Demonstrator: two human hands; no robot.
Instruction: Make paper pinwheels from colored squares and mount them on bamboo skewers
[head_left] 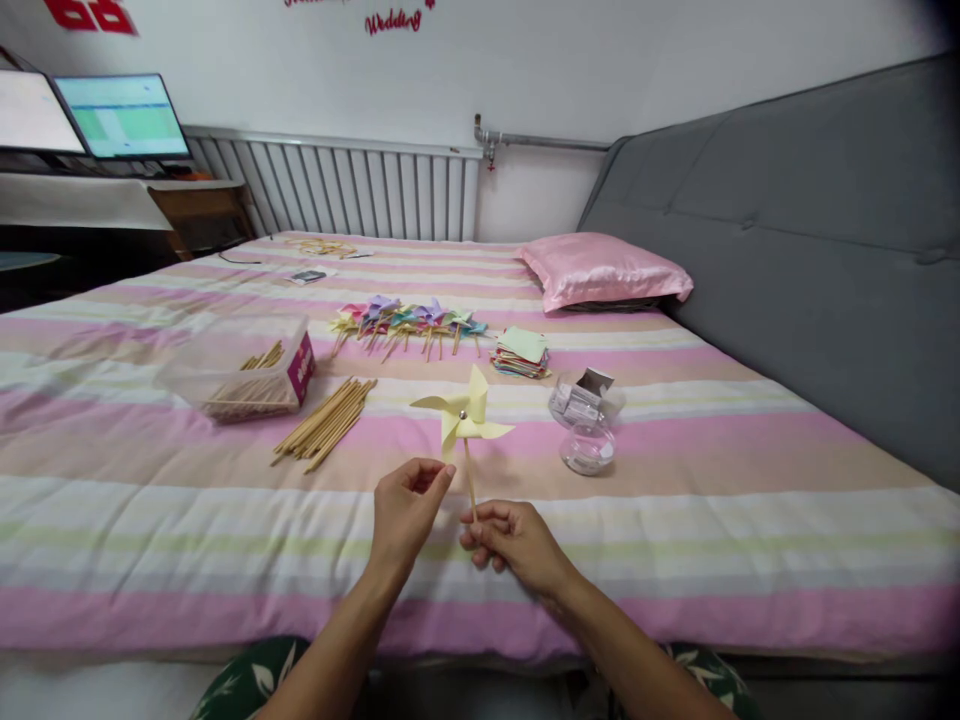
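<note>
A pale yellow paper pinwheel [454, 412] on a thin wooden stick stands upright in front of me, with a small shiny pin at its centre. My right hand [514, 537] is closed round the lower end of the stick, thumb and fingers pinching it. Just below the pinwheel's lower left blade is my left hand [409, 505], its thumb and forefinger drawn together. Its fingertips are at the tip of that blade, and I cannot tell whether they grip it.
Loose wooden sticks [326, 424] lie left, beside a clear plastic box [225, 375] holding more. Behind are several finished pinwheels [409, 318] and a stack of paper squares [521, 350]. Clear containers [587, 450] stand right. A pink pillow [604, 268] lies on the striped bed [720, 560].
</note>
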